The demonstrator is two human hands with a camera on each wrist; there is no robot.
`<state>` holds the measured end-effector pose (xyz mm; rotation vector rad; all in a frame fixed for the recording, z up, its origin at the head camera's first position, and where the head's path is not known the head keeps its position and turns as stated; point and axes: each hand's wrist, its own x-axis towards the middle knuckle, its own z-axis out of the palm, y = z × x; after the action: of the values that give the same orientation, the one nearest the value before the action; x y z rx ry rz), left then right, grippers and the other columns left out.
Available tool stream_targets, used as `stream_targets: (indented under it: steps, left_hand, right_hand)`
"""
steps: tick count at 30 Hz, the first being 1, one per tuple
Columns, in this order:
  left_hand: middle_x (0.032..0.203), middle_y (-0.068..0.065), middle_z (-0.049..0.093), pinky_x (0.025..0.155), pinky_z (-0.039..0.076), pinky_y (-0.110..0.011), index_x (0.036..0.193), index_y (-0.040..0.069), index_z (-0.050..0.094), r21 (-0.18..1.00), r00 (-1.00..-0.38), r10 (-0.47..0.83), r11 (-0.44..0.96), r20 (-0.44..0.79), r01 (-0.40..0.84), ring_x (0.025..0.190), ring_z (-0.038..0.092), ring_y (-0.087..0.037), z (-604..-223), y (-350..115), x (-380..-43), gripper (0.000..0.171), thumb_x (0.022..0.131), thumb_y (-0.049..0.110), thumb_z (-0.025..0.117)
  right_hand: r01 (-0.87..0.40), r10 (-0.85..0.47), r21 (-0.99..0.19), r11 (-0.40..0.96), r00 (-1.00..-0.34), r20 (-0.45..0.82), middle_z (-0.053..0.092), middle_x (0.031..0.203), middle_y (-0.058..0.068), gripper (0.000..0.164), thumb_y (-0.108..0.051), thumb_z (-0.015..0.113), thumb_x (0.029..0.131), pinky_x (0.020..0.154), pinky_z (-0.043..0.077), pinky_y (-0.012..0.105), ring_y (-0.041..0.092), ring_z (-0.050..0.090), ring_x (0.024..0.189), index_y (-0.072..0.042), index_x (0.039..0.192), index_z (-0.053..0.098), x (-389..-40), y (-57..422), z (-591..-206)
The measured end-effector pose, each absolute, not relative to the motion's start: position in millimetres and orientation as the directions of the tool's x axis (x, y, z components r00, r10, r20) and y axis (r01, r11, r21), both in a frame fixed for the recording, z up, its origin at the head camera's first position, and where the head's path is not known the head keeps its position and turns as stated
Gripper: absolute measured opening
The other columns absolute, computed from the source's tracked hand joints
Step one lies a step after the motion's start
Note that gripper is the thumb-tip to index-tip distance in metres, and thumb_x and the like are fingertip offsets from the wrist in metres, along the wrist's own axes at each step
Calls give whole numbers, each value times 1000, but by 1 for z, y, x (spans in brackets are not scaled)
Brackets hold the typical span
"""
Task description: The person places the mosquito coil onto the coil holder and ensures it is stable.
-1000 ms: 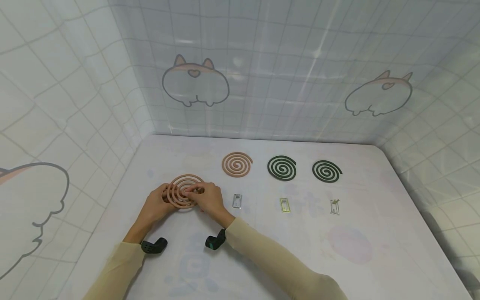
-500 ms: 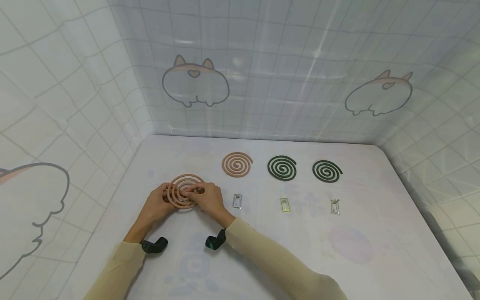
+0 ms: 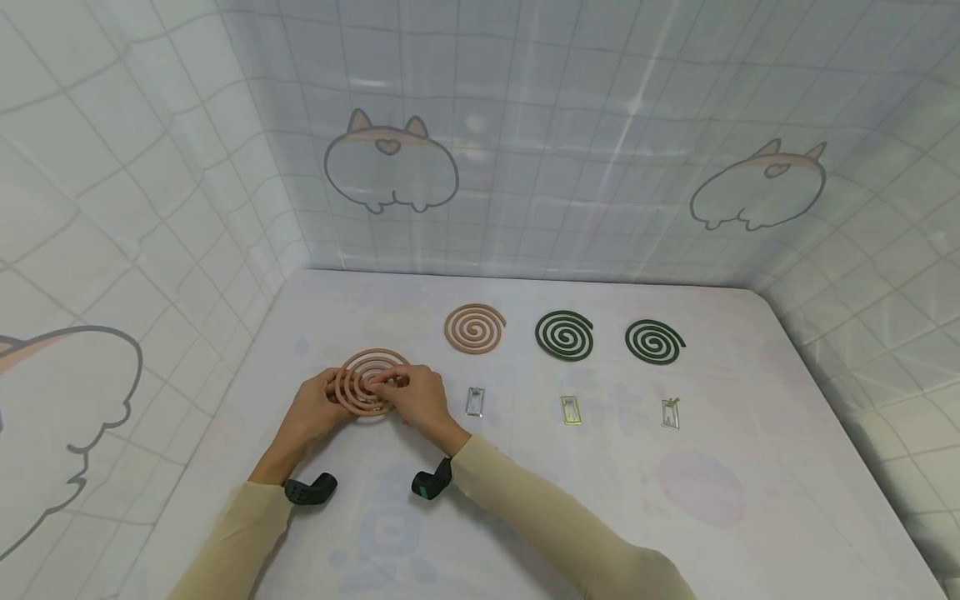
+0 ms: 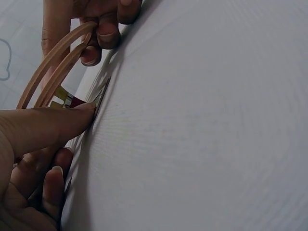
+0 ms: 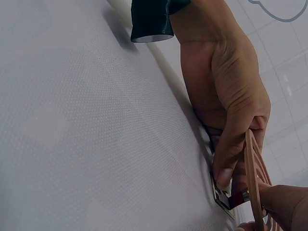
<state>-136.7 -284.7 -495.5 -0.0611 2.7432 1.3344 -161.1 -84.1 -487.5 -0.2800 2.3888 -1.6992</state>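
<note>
Booth-like enclosure (image 3: 150,233): grid-patterned sheeting (image 3: 570,183) with cartoon animals (image 3: 390,171) around a white table (image 3: 787,408)

most of the right edge of the brown coil (image 3: 363,388) is covered by the right hand (image 3: 420,400) in the head view, and some fingers of the left hand (image 3: 317,408) are hidden beneath its rings. the metal stand (image 5: 222,199) is lost from sight there; in the wrist views it is partly covered by thumbs, and marks on the coloured strip (image 4: 73,100) are too small to be read. in the right wrist view the coil is cut off by the lower edge. the sleeves (image 3: 555,517) are cropped at the bottom of the head view, and fine details of three small stands (image 3: 570,410) on the tabletop (image 3: 787,400) cannot be made out.
</note>
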Motion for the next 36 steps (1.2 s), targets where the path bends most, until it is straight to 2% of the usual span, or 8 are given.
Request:
stream_targets:
  steps: [6, 11, 18, 28, 36]
  left_hand:
    - [126, -22, 68, 83, 52, -31, 136, -2, 55, 783, -997, 10, 620, -74, -52, 111, 64, -32, -497, -286, -137, 55, 87, 7, 78]
    - [124, -20, 69, 80, 50, -27, 136, 0, 55, 788, -998, 10, 614, -69, -48, 107, 64, -27, -497, -286, -137, 56, 85, 6, 79]
    - [125, -22, 67, 81, 51, -30, 136, 0, 54, 778, -998, 10, 627, -64, -44, 106, 63, -26, -498, -286, -138, 62, 83, 9, 84]
    - [124, -21, 68, 85, 51, -35, 139, -1, 52, 777, -998, 35, 629, -61, -25, 106, 65, -29, -500, -289, -137, 65, 82, 4, 83]
    - [124, -19, 68, 86, 50, -39, 136, 1, 54, 771, -998, 38, 636, -58, -20, 106, 64, -28, -497, -287, -135, 61, 84, 13, 84]
  right_hand:
    - [-55, -271, -945, 323, -962, -37, 54, 61, -5, 11, -33, 82, 90, 36, 40, 23, 9, 43, 36, -23, 95, 82, -161, -83, -486]
    - [-63, -275, -943, 327, -961, -31, 54, 60, -4, 12, -34, 81, 90, 36, 41, 23, 8, 43, 36, -23, 96, 83, -161, -83, -487]
    - [-65, -279, -941, 333, -960, -33, 55, 60, -4, 14, -35, 81, 90, 36, 41, 23, 9, 43, 35, -24, 97, 82, -162, -84, -489]
    - [-70, -289, -944, 323, -957, -28, 54, 62, -4, 13, -35, 81, 91, 37, 41, 24, 10, 42, 35, -23, 97, 82, -161, -82, -490]
    - [-87, -322, -955, 284, -947, -9, 55, 64, -3, 12, -31, 81, 91, 39, 44, 24, 9, 43, 40, -23, 100, 82, -161, -79, -491]
